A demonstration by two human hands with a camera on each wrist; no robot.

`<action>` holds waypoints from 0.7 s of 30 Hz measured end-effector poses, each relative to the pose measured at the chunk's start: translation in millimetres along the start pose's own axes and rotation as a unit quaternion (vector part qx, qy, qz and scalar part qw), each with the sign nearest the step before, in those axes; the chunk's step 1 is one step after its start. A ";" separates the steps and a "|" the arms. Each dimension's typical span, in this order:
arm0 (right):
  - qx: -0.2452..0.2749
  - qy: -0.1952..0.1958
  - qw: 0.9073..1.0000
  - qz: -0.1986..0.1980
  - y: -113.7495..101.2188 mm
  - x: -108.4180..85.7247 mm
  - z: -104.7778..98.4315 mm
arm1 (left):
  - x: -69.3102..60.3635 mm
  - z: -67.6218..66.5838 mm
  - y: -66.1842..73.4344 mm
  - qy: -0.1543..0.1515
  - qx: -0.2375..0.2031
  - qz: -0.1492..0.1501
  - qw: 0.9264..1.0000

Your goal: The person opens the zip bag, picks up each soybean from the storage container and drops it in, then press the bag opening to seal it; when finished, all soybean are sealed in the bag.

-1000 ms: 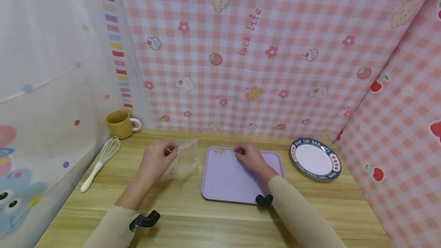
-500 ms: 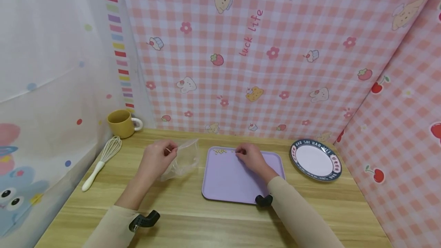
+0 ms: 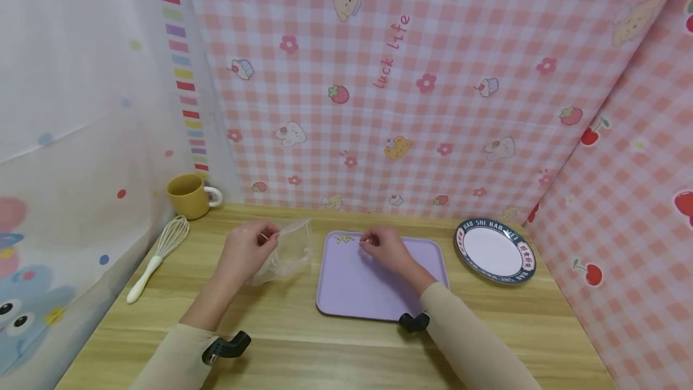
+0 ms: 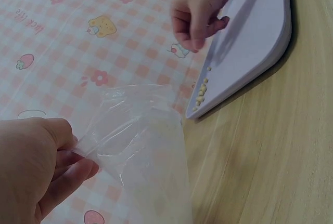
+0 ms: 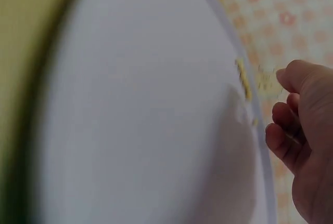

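My left hand (image 3: 250, 253) pinches the edge of a clear plastic bag (image 3: 292, 251) left of the lilac tray (image 3: 363, 284). In the left wrist view the bag (image 4: 151, 156) hangs from those fingers, with faint pale patches showing through it. Several small yellow kernels or beans (image 3: 343, 238) lie along the tray's far left edge. Above that far edge, just right of the kernels, is my right hand (image 3: 385, 250). Its fingers are loosely curled, and the right wrist view shows the thumb apart from them. No kernel is visible between them.
A whisk (image 3: 162, 251) lies on the wooden table (image 3: 325, 354) at the left, in front of a yellow mug (image 3: 186, 197) with a white handle. Right of the tray is a white plate (image 3: 495, 251) with a dark patterned rim. Checked cloth (image 3: 379, 119) hangs behind the table.
My right hand has shifted slightly left along the tray's far edge, towards the kernels. The left hand keeps hold of the bag in much the same place.
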State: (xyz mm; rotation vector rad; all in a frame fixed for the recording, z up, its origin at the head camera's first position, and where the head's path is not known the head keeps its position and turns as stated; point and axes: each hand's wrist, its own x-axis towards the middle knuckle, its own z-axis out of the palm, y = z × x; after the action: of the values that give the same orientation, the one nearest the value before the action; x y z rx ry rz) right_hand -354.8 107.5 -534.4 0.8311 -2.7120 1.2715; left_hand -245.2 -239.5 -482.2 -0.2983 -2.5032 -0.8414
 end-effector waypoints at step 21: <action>0.090 0.023 0.990 -0.108 -109.6 9.3 70.5 | -0.8 2.2 1.9 -0.008 0.003 0.011 1.000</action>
State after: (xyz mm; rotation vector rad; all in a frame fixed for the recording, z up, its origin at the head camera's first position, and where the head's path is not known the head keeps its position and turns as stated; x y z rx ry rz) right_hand -296.8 -4.9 -501.8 1.0644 -2.4180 1.4784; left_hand -244.7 -236.7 -483.1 -0.3313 -2.5118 -0.8254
